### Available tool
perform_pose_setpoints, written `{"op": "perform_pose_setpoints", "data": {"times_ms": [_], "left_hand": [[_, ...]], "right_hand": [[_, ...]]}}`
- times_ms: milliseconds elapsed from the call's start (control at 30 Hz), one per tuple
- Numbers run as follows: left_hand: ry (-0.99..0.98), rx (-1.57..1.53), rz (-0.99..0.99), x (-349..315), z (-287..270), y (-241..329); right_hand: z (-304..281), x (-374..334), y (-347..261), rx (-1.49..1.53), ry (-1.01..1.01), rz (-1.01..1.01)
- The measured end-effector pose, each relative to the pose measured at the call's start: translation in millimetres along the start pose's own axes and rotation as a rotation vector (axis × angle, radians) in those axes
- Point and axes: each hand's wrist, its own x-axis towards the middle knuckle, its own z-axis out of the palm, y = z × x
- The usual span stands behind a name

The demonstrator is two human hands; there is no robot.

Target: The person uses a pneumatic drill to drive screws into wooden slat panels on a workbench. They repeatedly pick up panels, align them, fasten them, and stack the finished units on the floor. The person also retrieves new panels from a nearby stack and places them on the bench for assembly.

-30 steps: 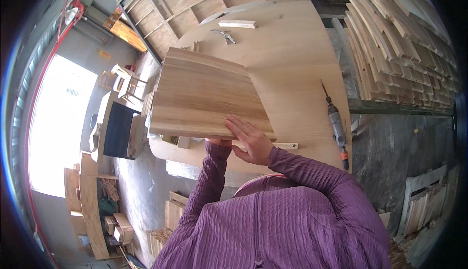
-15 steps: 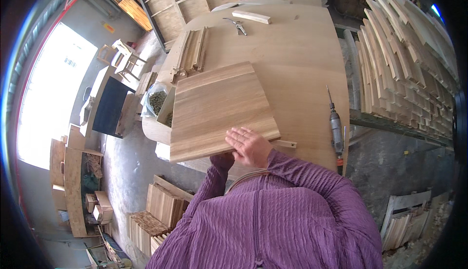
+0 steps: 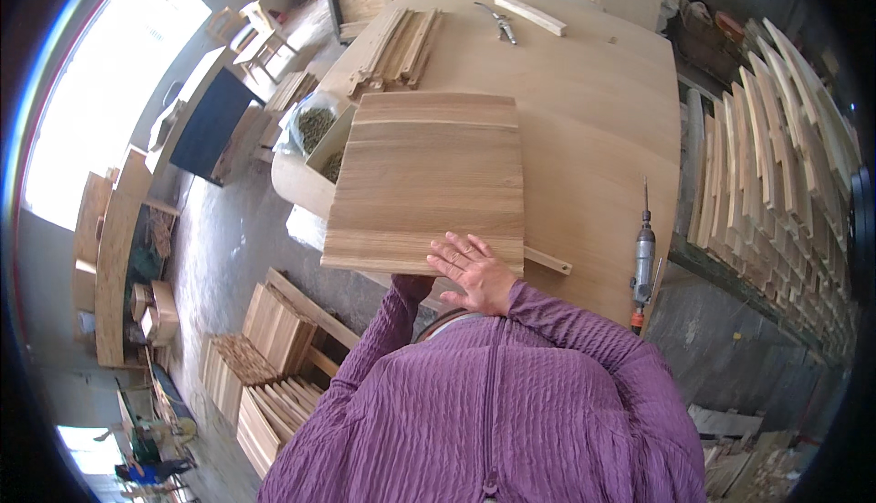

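Note:
A square wooden panel (image 3: 427,170) with striped grain lies over the near left part of the worktable (image 3: 598,129). My right hand (image 3: 476,275) rests flat on its near edge, fingers spread over the top face. Below that same edge, my left hand (image 3: 415,286) reaches under the panel, and its fingers are hidden. A thin wooden strip (image 3: 547,260) sticks out from beneath the panel's near right corner. Left of the panel are an open box (image 3: 341,129) and a plastic bag (image 3: 316,127), both holding many small pieces.
On the right lies a power drill (image 3: 644,257) with a long bit. Wood strips (image 3: 397,51), a blow gun (image 3: 498,24) and a pale bar (image 3: 531,14) lie farther back. Stacked boards (image 3: 776,156) stand at right; more wood pieces (image 3: 274,321) are at lower left.
The whole view has turned and shifted, so the table and panel appear rotated clockwise. My right hand's fingers are spread wider on the panel; my left hand stays beneath its edge.

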Motion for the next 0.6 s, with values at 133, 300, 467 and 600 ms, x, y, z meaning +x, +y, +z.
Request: {"op": "perform_pose_setpoints", "data": {"times_ms": [133,300,467,600], "left_hand": [[0.012,-0.013,-0.001,-6,-4,-3],[0.019,-0.038,-0.002,-6,-7,-7],[0.023,-0.054,-0.007,-8,-7,-9],[0.021,-0.058,-0.006,-6,-6,-8]], "right_hand": [[2,1,1,-0.074,-0.097,-0.017],[4,2,-1,-0.103,-0.099,-0.010],[5,7,-4,-0.148,-0.075,-0.053],[10,18,-4,-0.159,-0.091,-0.101]]}}
